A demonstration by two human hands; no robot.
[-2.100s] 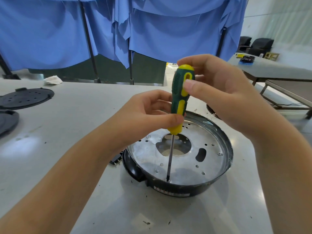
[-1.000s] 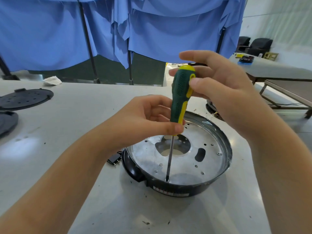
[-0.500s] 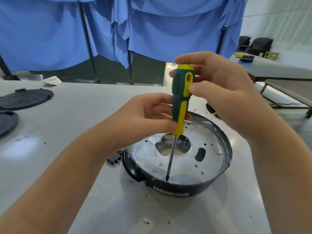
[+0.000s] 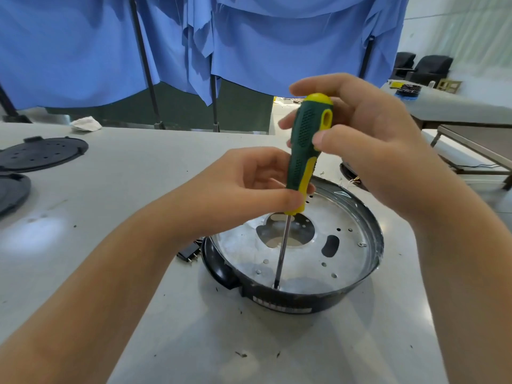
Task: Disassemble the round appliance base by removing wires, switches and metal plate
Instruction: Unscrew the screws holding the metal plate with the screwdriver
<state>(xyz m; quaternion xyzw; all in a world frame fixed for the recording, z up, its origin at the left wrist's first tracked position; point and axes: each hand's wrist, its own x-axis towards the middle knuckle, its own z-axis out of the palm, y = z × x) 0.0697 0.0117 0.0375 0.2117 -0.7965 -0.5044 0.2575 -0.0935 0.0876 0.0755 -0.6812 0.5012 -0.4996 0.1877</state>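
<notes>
Right hand (image 4: 368,139) regripped screwdriver (image 4: 306,151) (tip on metal plate (image 4: 302,261))

Grey table (image 4: 133,189) carries round base (image 4: 291,303), black lids (image 4: 41,153), plug (image 4: 189,252).

Left hand (image 4: 243,187) curled with thumb and fingers pinched low, right hand (image 4: 368,134) raised above it, fingertips closed in a loose grip.

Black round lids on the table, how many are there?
2. One black lid lies far left on the table; another sits nearer, cut off by the left edge. More may be hidden.
</notes>
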